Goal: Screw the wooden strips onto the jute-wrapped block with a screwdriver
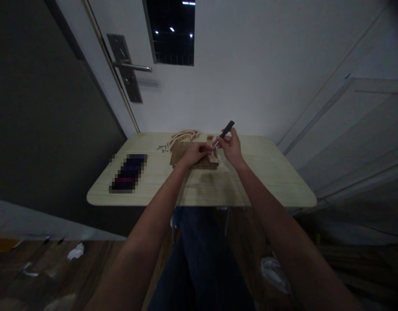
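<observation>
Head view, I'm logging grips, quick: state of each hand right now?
Left hand: at the pale wooden piece; whether it grips cannot be told.
Right hand: closed, holding the black-handled screwdriver.

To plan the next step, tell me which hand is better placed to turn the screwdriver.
Probably the right hand: it grips the screwdriver, whose shaft angles down toward the small wooden piece. The left hand is at that piece.

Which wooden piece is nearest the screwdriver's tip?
The wooden piece at the right end of the brown block, by the left hand; the curved pieces lie farther off, toward the back left.
</observation>
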Tool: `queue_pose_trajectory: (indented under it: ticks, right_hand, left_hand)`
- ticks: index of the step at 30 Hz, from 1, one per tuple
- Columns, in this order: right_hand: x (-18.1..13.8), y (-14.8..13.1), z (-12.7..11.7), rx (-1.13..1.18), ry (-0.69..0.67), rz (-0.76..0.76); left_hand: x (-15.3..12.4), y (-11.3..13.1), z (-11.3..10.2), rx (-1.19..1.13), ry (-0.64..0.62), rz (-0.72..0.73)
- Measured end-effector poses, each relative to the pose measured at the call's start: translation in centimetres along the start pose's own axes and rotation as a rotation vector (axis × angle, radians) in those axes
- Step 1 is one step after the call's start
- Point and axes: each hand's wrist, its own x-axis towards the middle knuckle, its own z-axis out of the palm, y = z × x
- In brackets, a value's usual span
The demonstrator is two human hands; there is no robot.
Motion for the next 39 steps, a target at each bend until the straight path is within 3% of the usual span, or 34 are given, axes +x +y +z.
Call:
queue_pose_trajectory:
  ticks: [8,16,25,29,34,39]
  right_hand:
    - [0.6,-1.1,0.0,-0.283,-0.160,-0.114]
    - [0.9,-1.7,-0.3,-0.267,-0.250,-0.122]
    - [1.1,-2.5,0.0,-0.242,-0.236,-0.107]
    - [1.3,-3.6,0.0,-0.199,-0.256,-0.183]
    - [1.7,-4.5,-0.1,-0.287,-0.300,-0.285]
    - [2.1,-5.0,0.0,-0.353,-0.325,-0.244]
  left_hand:
    - [0.4,0.3,-0.5,0.000,-0.053,-0.025]
    - [0.5,-0.1,-0.4,-0.008,-0.047,-0.028]
    - [0.4,-0.7,-0.4,-0.037,-0.037,-0.036]
    - [0.5,-0.7,-0.3,-0.049,-0.039,-0.042]
    - [0.4,-0.5,-0.4,-0.061,-0.042,-0.049]
    - [0.4,-0.4,-0.3,-0.057,-0.030,-0.064]
